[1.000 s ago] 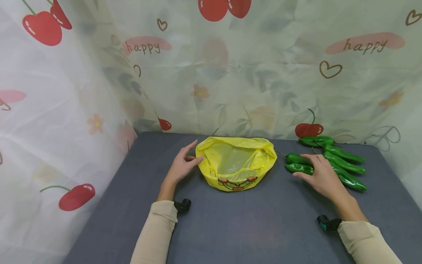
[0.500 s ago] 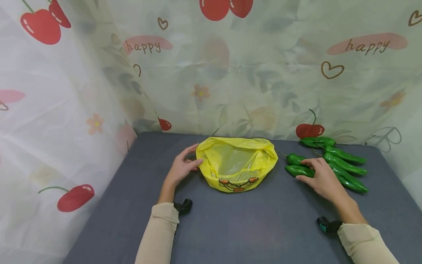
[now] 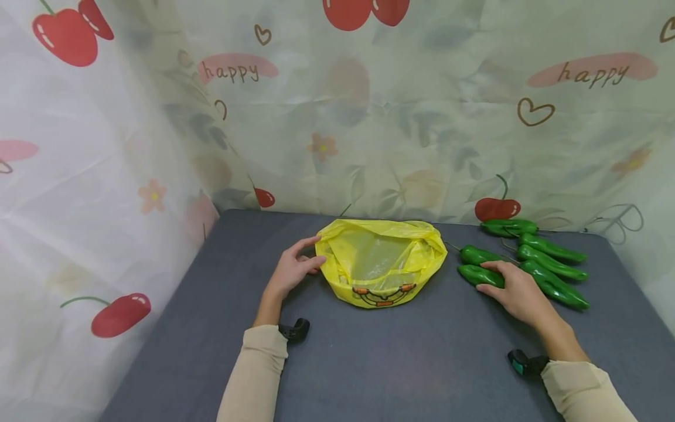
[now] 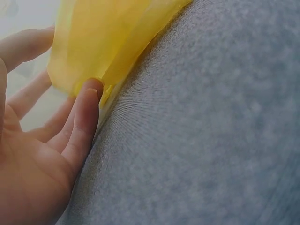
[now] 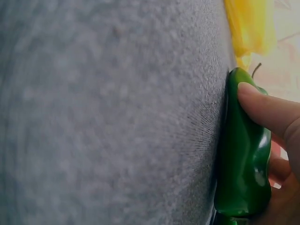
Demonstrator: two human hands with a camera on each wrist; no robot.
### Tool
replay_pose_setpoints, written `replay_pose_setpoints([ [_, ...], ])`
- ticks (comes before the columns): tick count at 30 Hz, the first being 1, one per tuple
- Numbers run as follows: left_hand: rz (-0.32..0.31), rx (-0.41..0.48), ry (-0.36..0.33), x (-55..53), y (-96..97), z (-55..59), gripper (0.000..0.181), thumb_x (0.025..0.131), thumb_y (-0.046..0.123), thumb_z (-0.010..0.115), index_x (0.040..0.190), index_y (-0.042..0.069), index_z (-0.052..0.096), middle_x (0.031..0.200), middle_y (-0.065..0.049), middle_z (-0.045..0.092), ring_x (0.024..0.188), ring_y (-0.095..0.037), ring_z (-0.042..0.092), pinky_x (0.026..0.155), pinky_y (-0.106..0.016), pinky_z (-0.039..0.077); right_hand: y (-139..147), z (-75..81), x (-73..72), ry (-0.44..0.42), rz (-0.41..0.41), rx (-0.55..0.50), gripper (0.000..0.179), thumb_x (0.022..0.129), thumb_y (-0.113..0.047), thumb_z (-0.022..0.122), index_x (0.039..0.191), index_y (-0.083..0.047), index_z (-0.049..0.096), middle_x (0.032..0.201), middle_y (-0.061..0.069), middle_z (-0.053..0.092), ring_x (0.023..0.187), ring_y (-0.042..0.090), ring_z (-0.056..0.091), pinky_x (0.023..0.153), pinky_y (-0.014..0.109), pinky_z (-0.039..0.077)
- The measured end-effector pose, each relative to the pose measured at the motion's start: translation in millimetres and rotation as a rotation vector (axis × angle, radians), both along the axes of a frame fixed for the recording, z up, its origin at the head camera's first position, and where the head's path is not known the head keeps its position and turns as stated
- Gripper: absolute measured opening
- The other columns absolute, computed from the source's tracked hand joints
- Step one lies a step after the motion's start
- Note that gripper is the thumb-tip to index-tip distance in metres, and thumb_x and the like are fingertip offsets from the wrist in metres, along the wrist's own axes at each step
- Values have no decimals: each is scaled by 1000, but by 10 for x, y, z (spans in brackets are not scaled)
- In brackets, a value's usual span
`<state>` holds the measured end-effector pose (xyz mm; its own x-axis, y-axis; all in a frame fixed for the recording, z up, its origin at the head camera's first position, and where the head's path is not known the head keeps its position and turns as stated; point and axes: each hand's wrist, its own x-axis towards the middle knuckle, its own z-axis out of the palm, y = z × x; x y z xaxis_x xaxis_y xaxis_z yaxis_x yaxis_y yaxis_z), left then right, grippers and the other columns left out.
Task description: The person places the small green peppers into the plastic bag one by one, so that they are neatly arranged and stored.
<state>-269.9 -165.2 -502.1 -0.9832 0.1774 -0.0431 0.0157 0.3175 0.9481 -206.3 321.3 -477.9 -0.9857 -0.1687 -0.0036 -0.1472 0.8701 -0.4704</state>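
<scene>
A yellow plastic bag [image 3: 337, 281] stands on the table with its mouth spread wide and its rim folded outward. My left hand [image 3: 290, 268] is at the bag's left side, its fingers loosely extended; in the left wrist view the fingertips [image 4: 95, 85] meet the yellow film. To the right, my right hand [image 3: 519, 293] holds the nearest green chili pepper [image 3: 477, 274] between thumb and fingers. In the right wrist view the thumb lies along that glossy pepper [image 5: 241, 154], which is close against the table, and the other fingers are partly hidden behind it.
Several more green peppers [image 3: 554, 269] lie in a loose group beyond and to the right of my right hand. A grey cloth-covered table [image 3: 395, 357] lies beneath everything. Printed curtains [image 3: 390, 129] hang along its back and left side.
My right hand has come down and slightly nearer, from over the peppers to the nearest one, and its thumb and fingers have closed on it. My left hand stays beside the bag.
</scene>
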Motion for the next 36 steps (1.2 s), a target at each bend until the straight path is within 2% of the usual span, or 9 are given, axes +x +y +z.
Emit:
replay_pose_setpoints([
  [3, 2, -4, -16, 5, 9, 12, 62, 95, 29, 74, 152, 20, 50, 155, -10, 49, 98, -38, 69, 90, -44, 57, -3, 7, 4, 0, 2, -1, 60, 97, -35, 71, 142, -1, 54, 144, 30, 53, 132, 52, 48, 102, 67, 39],
  [4, 5, 0, -13, -14, 0, -31, 63, 95, 30, 74, 152, 22, 50, 155, -9, 49, 97, -36, 70, 89, -43, 57, -6, 11, 6, 0, 2, -2, 59, 97, -35, 70, 142, -1, 54, 144, 30, 53, 132, 52, 48, 102, 67, 40],
  [8, 13, 17, -2, 4, -12, -65, 63, 92, 34, 77, 150, 25, 52, 155, -5, 49, 96, -33, 70, 86, -39, 57, -10, 22, 11, 14, 2, -9, 58, 98, -38, 69, 142, -2, 55, 142, 29, 55, 131, 51, 49, 102, 67, 40],
  [14, 21, 18, -5, 12, -16, -69, 61, 91, 37, 77, 147, 27, 55, 147, -6, 57, 91, -26, 71, 84, -34, 57, -6, 48, 15, 76, -6, -35, 57, 101, -42, 63, 143, -4, 54, 140, 27, 57, 129, 49, 52, 100, 67, 41],
  [19, 26, 15, -14, 1, 0, -52, 61, 91, 37, 78, 146, 28, 55, 136, -10, 64, 87, -20, 71, 83, -31, 56, -27, 93, 16, 96, -5, -47, 57, 103, -45, 58, 145, -7, 54, 141, 27, 56, 128, 48, 53, 98, 66, 42],
  [24, 31, 8, -23, -6, 4, -44, 61, 90, 38, 78, 146, 30, 55, 119, -15, 72, 87, -21, 72, 83, -30, 54, -48, 166, 15, 80, 1, -49, 56, 104, -44, 57, 145, -6, 54, 137, 26, 57, 125, 46, 54, 97, 65, 43],
  [29, 41, 0, -23, -7, -11, -73, 60, 89, 39, 78, 145, 31, 56, 103, -13, 75, 84, -19, 70, 80, -30, 50, -63, 217, 6, 26, 7, -64, 58, 106, -41, 54, 150, -3, 47, 143, 28, 50, 129, 47, 48, 98, 66, 41],
  [36, 53, 9, -33, 12, -20, -93, 59, 89, 39, 79, 144, 31, 57, 97, -8, 75, 84, -17, 69, 80, -30, 50, -110, 301, -3, -3, 3, -88, 64, 104, -40, 56, 153, -2, 40, 151, 28, 44, 135, 49, 44, 100, 67, 40],
])
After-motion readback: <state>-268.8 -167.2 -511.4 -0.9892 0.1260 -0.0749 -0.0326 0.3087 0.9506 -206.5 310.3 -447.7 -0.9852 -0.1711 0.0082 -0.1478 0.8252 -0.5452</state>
